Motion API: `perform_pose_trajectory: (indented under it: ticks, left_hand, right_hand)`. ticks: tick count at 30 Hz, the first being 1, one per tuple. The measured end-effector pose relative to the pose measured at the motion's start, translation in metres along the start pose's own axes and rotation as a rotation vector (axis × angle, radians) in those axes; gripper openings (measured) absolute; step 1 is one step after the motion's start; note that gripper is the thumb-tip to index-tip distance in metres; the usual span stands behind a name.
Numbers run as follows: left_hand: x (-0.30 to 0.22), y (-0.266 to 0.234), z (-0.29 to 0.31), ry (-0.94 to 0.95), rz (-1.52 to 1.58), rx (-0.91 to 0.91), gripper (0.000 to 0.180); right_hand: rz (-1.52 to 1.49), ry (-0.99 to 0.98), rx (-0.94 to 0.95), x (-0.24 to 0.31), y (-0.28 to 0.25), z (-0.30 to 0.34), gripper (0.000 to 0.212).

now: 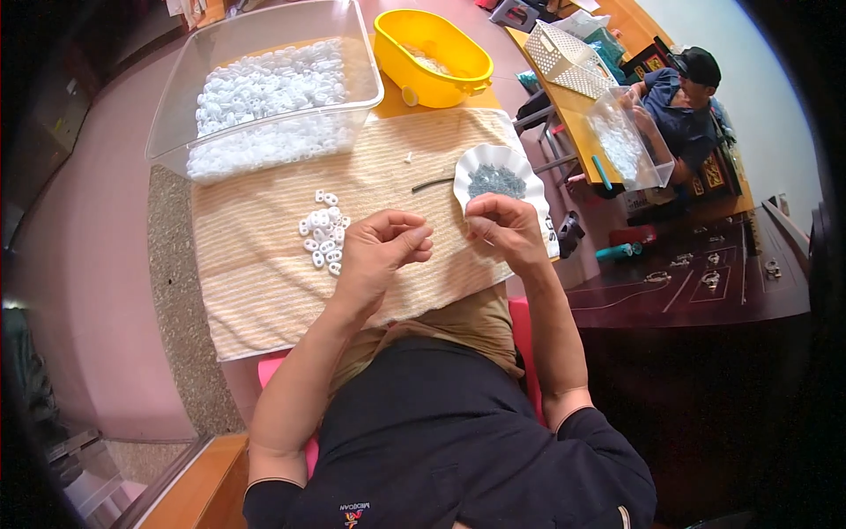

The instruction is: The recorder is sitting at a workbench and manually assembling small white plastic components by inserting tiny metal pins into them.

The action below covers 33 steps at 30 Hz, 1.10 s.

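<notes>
My left hand hovers over the striped cloth, thumb and fingertips pinched together. Whatever it may hold is too small to make out. Just left of it lies a loose pile of small white plastic pieces with two holes each. My right hand is also closed in a pinch, at the near edge of a white wavy-rimmed dish. Small translucent grey-blue pieces fill the dish. Anything between the right fingertips is hidden. A thin black stick rests beside the dish, and a tiny white piece lies beyond it.
A large clear bin of white pieces stands at the far left of the table. Next to it is a yellow tub with pale contents. At another table on the right, a person sits by a clear bin and a white basket.
</notes>
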<state>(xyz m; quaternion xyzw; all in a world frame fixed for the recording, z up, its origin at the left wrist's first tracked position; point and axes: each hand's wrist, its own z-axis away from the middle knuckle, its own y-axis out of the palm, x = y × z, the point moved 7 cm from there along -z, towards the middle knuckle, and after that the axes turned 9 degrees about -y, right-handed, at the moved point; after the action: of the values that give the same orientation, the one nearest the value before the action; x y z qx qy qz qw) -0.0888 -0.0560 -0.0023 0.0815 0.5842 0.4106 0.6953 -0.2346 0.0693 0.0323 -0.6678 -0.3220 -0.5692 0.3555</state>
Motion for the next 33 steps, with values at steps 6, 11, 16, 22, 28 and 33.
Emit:
perform_pose_trajectory:
  ticks: [6, 11, 16, 22, 28, 33]
  left_hand:
    - [0.005, 0.006, 0.002, -0.037, -0.044, 0.045, 0.014]
    - [-0.001, 0.009, 0.006, -0.006, -0.06, 0.048, 0.014]
    - [-0.001, 0.009, 0.005, 0.02, -0.063, 0.054, 0.013]
    - [0.001, 0.008, 0.006, 0.026, -0.06, 0.027, 0.013]
    - [-0.001, 0.01, 0.007, 0.061, -0.099, 0.027, 0.014]
    - [-0.008, 0.012, 0.009, 0.149, -0.154, 0.001, 0.012]
  right_hand:
    - [-0.178, -0.084, 0.083, 0.008, 0.036, -0.003, 0.012]
    - [-0.208, -0.081, 0.11, 0.009, 0.046, -0.004, 0.012]
    - [-0.242, -0.095, 0.104, 0.009, 0.049, -0.003, 0.01]
    - [-0.288, -0.072, 0.102, 0.007, 0.053, 0.001, 0.014]
    - [-0.319, -0.034, 0.047, 0.0, 0.049, 0.003, 0.018]
    - [-0.31, -0.004, 0.091, -0.004, 0.052, 0.0, 0.021]
